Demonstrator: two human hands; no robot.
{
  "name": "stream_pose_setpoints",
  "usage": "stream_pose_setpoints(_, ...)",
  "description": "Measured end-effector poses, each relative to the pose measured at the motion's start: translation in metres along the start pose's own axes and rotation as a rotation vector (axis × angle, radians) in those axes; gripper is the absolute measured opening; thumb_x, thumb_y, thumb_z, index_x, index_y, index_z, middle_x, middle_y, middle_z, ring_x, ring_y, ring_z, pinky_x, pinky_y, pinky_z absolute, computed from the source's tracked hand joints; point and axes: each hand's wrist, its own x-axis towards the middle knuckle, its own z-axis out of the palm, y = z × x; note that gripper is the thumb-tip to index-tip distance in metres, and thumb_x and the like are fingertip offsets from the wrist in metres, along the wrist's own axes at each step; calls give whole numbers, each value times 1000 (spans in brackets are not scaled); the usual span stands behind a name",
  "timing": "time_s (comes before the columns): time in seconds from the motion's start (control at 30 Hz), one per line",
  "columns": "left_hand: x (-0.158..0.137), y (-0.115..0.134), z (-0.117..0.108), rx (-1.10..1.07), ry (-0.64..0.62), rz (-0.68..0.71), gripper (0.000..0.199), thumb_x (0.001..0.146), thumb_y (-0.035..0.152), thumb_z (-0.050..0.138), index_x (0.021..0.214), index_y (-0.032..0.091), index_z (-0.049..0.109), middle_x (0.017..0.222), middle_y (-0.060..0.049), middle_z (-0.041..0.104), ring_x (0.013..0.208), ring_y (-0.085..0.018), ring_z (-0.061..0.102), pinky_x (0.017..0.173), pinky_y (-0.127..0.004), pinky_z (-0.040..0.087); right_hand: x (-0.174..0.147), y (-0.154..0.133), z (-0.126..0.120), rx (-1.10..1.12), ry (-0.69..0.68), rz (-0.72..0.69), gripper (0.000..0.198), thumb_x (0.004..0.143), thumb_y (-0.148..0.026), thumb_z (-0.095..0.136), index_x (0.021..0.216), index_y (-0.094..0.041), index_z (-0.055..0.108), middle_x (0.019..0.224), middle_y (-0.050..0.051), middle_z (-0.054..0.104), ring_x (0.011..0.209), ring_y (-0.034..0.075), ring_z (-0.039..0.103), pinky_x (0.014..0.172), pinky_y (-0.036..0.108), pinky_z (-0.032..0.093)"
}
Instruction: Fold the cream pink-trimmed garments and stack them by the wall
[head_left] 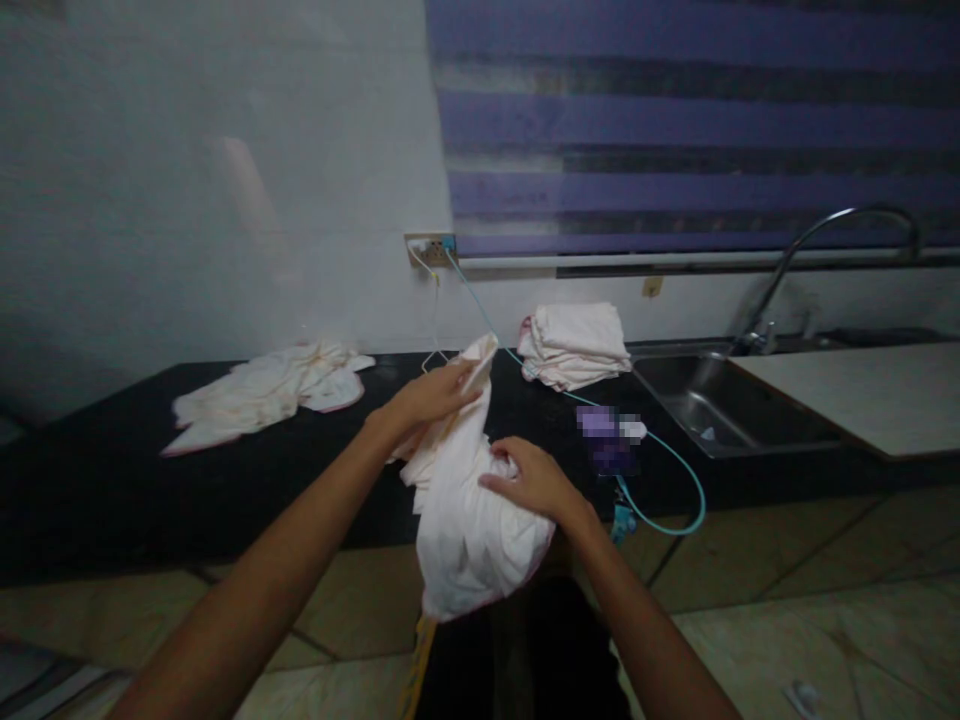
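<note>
A crumpled white cloth (469,540) with pinkish edging hangs over the front edge of the black countertop. My left hand (435,395) grips its upper part, where a twisted end stands up past the fingers. Lower down and to the right, my right hand (529,480) is curled onto the cloth, with thumb and fingers closing on a fold. Part of the left fingers is hidden by the fabric. Behind my right hand lies a stack of folded white cloths (576,340). Loose, rumpled white cloths (274,390) are spread on the counter at the left.
A phone-like purple item (606,430), blurred out, lies right of my hands with a light-blue cable (701,500) looping off the counter edge. The cable runs to a wall socket (431,250). Farther right are a steel sink (727,400), a curved faucet (787,255) and a pale board (870,390).
</note>
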Motion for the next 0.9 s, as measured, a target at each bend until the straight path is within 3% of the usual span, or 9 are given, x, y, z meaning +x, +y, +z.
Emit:
stream_pose_setpoints(0.07,-15,-1,15,159,19,-155,59,92,64,52,127,18,62,124,-15,70,110,-32,66,94,-40,48,0,2,2,-56,-113,-5,41,84,-50,79,113,-21,72,108,8,74,99,23,67,90,35,50)
stream_pose_setpoints(0.13,-35,-5,34,238,84,-357,63,90,74,45,106,17,66,104,-16,72,94,-33,67,82,-40,47,0,6,4,-45,-129,30,40,86,-49,79,116,-22,72,109,7,75,97,22,68,89,33,49)
stream_pose_setpoints(0.2,-55,-14,52,213,31,-478,65,85,80,48,82,18,63,86,-15,70,84,-33,65,77,-40,44,0,8,4,-1,-126,57,31,91,-42,74,116,-24,73,109,5,76,94,21,69,85,30,48)
stream_pose_setpoints(0.3,-81,-32,70,39,-31,-434,60,88,74,44,68,20,57,80,-13,67,82,-29,63,77,-38,43,1,8,0,47,-123,61,18,98,-36,62,101,-23,74,95,2,76,85,19,68,78,26,45)
stream_pose_setpoints(0.43,-107,-48,70,-144,76,-384,60,96,69,29,74,20,55,78,-6,64,76,-21,57,73,-33,44,2,5,-5,98,-61,63,25,103,-33,53,94,-21,73,85,1,73,79,18,66,75,26,43)
stream_pose_setpoints(0.57,-123,-57,64,-401,315,-358,53,93,68,51,72,19,58,77,-3,61,79,-19,55,77,-30,46,3,4,-4,35,254,198,24,105,-33,49,103,-22,70,92,5,74,86,22,68,78,29,44)
stream_pose_setpoints(0.67,-124,-54,63,-783,474,-418,48,82,63,72,75,17,65,84,-4,67,85,-19,60,78,-28,49,3,5,-2,-39,368,222,26,106,-32,45,109,-21,69,99,8,74,93,24,68,85,32,45)
stream_pose_setpoints(0.77,-116,-41,60,-1217,620,-435,46,74,57,84,73,14,65,87,-5,69,73,-13,60,69,-24,50,3,6,-3,-31,455,189,26,102,-25,45,115,-19,67,105,11,72,100,25,66,92,36,48)
stream_pose_setpoints(0.9,-102,-24,63,-1436,688,-368,39,69,44,89,82,14,69,91,-4,72,70,-10,61,64,-20,50,2,2,-7,46,505,16,36,97,-14,43,125,-19,67,128,13,64,123,24,60,107,40,46)
